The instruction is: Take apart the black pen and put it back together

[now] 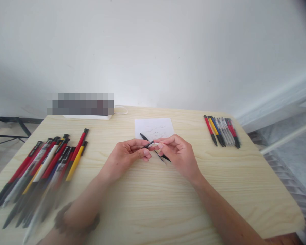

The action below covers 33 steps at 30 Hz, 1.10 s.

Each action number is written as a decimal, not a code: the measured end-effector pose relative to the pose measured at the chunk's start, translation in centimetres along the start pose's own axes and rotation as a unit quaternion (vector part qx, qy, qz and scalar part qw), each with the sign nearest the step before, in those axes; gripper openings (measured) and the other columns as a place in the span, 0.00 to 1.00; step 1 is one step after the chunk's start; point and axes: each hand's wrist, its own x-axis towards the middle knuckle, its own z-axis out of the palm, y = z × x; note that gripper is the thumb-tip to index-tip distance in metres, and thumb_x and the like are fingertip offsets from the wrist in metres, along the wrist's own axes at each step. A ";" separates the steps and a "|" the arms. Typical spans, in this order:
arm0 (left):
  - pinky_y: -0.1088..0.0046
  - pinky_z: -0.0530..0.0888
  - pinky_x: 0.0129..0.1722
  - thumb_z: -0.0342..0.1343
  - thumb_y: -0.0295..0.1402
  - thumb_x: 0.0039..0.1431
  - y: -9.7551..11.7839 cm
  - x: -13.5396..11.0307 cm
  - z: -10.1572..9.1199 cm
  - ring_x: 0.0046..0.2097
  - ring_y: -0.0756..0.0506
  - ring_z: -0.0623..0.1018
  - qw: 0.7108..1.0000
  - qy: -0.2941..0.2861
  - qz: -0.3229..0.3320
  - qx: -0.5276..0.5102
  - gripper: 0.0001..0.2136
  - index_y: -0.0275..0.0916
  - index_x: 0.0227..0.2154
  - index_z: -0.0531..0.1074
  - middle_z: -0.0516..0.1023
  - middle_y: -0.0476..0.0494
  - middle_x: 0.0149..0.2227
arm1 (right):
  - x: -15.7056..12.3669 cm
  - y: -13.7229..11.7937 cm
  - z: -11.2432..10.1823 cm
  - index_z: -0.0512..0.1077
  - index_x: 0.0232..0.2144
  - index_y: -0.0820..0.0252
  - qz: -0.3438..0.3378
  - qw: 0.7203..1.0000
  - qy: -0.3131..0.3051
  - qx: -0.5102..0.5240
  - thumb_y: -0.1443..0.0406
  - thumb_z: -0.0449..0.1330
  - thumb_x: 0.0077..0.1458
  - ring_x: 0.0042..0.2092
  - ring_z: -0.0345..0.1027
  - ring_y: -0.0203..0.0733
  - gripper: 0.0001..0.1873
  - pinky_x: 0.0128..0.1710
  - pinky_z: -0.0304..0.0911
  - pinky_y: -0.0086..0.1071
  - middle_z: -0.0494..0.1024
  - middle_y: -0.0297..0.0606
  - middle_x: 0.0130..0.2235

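Note:
Over the middle of the table my left hand (129, 154) pinches a thin dark pen part (148, 144), tilted up toward the right. My right hand (177, 153) meets it from the other side, its thumb and forefinger closed on a small white pen part (156, 144). The two parts come together between my fingertips; whether they are joined I cannot tell. Below my hands lie a thin ink refill (160, 158) and a black tapered pen piece (166, 157), partly covered by my right hand. Another black pointed piece (143, 136) lies across the edge of a white paper sheet (154, 125) with faint scribbles.
At the left several red, white, yellow and clear pens (49, 160) lie in a loose bunch. A neat row of several pens (221, 131) is at the right. A pixelated object (81, 104) and a white cable (122, 110) sit at the back by the wall.

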 end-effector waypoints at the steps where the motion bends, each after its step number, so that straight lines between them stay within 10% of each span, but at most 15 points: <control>1: 0.74 0.72 0.37 0.60 0.31 0.49 0.0 0.0 0.0 0.30 0.51 0.76 1.000 0.000 -0.006 -0.002 0.12 0.35 0.38 0.71 0.79 0.46 0.31 | 0.0 0.0 0.0 0.66 0.29 0.61 0.003 1.000 0.000 0.005 0.61 0.59 0.50 0.36 0.74 0.40 0.08 0.32 0.70 0.32 0.77 0.44 0.40; 17: 0.72 0.72 0.36 0.59 0.34 0.50 0.1 0.1 0.5 0.32 0.50 0.75 1.000 0.004 0.000 0.004 0.10 0.35 0.35 0.71 0.78 0.45 0.33 | 0.1 -0.1 -0.3 0.71 0.35 0.59 -0.151 0.961 -0.056 -0.224 0.67 0.53 0.55 0.34 0.68 0.34 0.08 0.35 0.63 0.27 0.74 0.36 0.33; 33: 0.76 0.68 0.28 0.55 0.36 0.53 0.3 0.0 1.2 0.29 0.51 0.72 0.998 0.022 0.040 0.052 0.09 0.35 0.33 0.67 0.74 0.46 0.30 | -0.1 -0.6 0.0 0.65 0.36 0.59 -0.134 0.963 -0.029 -0.231 0.68 0.43 0.59 0.35 0.63 0.37 0.10 0.37 0.58 0.30 0.69 0.37 0.34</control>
